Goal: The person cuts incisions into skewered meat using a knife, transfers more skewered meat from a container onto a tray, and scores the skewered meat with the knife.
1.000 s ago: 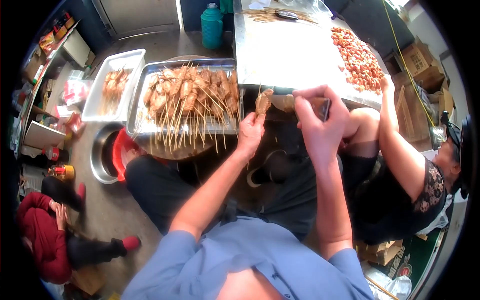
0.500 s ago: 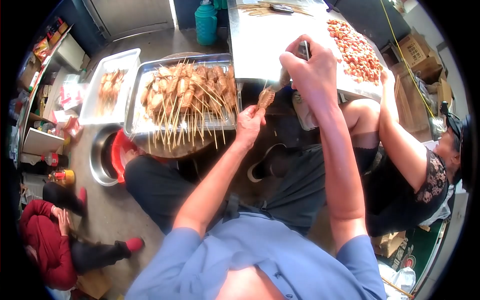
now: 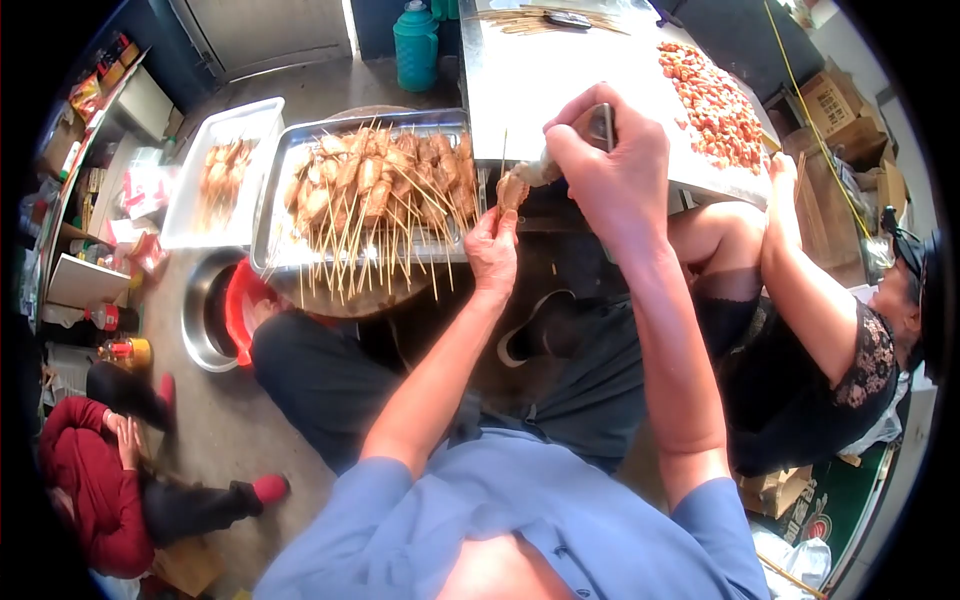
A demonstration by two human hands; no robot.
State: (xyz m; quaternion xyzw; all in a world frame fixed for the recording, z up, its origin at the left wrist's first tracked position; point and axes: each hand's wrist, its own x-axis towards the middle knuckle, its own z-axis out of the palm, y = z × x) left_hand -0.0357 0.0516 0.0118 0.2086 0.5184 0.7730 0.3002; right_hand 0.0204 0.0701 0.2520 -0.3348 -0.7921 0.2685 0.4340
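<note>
Head view: left hand (image 3: 490, 252) pinches the lower end of a skewered meat piece (image 3: 511, 193) between thumb and fingers; stick tip points up above it. Piece is held in the air just right of the metal tray (image 3: 262, 236), in front of the desk (image 3: 520, 90). Right hand (image 3: 622, 170) curled round the dark handle of a handheld tool (image 3: 598, 124), type unclear; its pale end appears to meet the upper part of the piece, contact not certain. Tray carries heaped meat skewers (image 3: 373, 180), sticks overhanging the near rim. White plastic tub (image 3: 183, 205) to its left, more skewers inside. On desk: bare bamboo sticks (image 3: 500, 17) at far edge, small reddish chunks (image 3: 712, 108) spread at right. Co-worker's hand (image 3: 783, 172) near the desk's right corner.
</note>
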